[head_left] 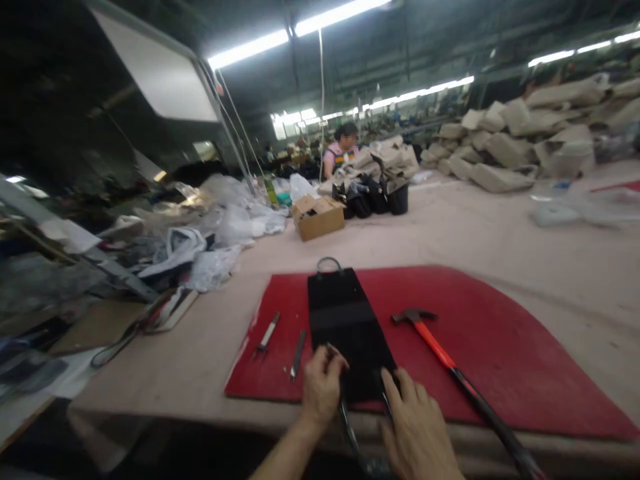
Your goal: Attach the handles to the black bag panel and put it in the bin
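A flat black bag piece [345, 320] lies lengthwise on a red board, with a thin loop handle [329, 261] at its far end. Another dark, shiny handle [350, 430] hangs in a loop off its near end. My left hand [323, 387] is closed in a pinch over the near left part of the piece; what sits between its fingertips is too small to name. At the near right corner, my right hand [415, 423] has its fingers around the near handle's other end, partly hiding it.
The red board [500, 353] carries a claw hammer [440, 347] at right, and a white-handled forked tool [268, 335] and a flat metal tool [299, 355] at left. Beyond stand a cardboard box [319, 217], black bags [375, 195], beige bundles [510, 133] and a person [341, 150].
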`<state>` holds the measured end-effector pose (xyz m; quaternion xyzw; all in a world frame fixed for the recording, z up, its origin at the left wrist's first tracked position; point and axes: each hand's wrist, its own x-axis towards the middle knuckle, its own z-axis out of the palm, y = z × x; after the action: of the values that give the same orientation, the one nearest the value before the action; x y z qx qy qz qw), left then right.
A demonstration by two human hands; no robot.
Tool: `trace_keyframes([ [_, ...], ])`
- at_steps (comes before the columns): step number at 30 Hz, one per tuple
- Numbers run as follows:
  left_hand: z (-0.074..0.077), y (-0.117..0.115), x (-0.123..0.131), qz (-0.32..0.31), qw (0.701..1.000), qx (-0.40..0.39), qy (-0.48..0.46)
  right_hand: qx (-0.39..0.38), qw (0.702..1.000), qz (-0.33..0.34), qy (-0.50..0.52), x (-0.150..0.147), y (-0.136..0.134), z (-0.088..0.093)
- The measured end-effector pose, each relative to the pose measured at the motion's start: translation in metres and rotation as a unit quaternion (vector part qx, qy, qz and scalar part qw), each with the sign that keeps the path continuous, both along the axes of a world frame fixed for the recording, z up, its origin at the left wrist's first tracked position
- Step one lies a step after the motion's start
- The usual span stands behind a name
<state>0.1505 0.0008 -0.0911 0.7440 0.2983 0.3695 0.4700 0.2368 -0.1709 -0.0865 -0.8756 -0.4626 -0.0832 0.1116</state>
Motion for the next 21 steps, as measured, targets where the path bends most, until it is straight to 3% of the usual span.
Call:
trace_keyframes([
  [3, 0.003, 0.017, -0.008, 0.041, 0.998, -0.048, 0.023, -0.097, 0.994, -0.038, 0.031, -0.004, 0.004, 0.020],
  [6, -0.003, 0.041, -0.017, 0.072, 0.994, -0.048, 0.062, -0.121, 0.988, -0.066, 0.070, -0.003, 0.008, 0.030],
  [9, -0.006, 0.050, -0.030, 0.099, 0.989, -0.002, 0.113, -0.127, 0.982, -0.085, 0.109, -0.005, 0.006, 0.032],
  [13, -0.006, 0.047, -0.035, 0.132, 0.972, 0.064, 0.181, -0.086, 0.979, -0.082, 0.168, -0.003, 0.001, 0.027],
  [16, -0.008, 0.046, -0.033, 0.140, 0.951, 0.125, 0.245, 0.014, 0.966, -0.078, 0.245, 0.005, -0.003, 0.025],
  [18, -0.009, 0.046, -0.031, 0.127, 0.930, 0.183, 0.293, 0.091, 0.932, -0.082, 0.341, 0.012, -0.006, 0.029],
  [19, -0.010, 0.045, -0.031, 0.118, 0.921, 0.208, 0.309, 0.129, 0.899, -0.088, 0.409, 0.015, -0.008, 0.032],
  [21, -0.011, 0.045, -0.032, 0.100, 0.914, 0.235, 0.315, 0.214, 0.793, -0.105, 0.561, 0.023, -0.011, 0.041],
])
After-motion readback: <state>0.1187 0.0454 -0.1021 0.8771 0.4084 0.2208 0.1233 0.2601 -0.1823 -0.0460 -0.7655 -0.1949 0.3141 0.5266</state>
